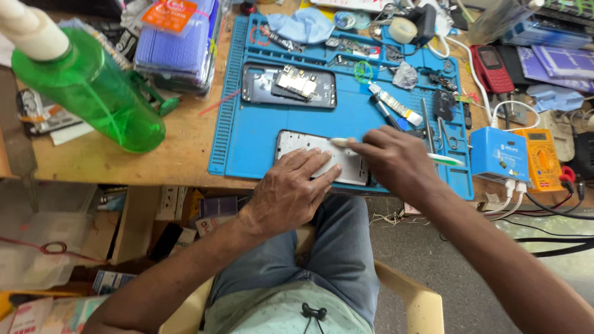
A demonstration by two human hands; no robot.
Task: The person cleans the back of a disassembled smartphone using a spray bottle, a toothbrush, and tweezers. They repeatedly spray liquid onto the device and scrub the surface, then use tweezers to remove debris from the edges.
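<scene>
Flat pale phone frame (pixel 322 158) under left hand (pixel 291 192)

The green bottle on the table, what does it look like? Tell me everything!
The green bottle is see-through bright green and looks like plastic, with a whitish neck or cap pointing to the upper left corner. It seems to lie tilted on the wooden table, left of the blue work mat. It sits so close to the camera that it looks big and a little blurred. Neither hand touches it; whether anything is inside cannot be told.
</scene>
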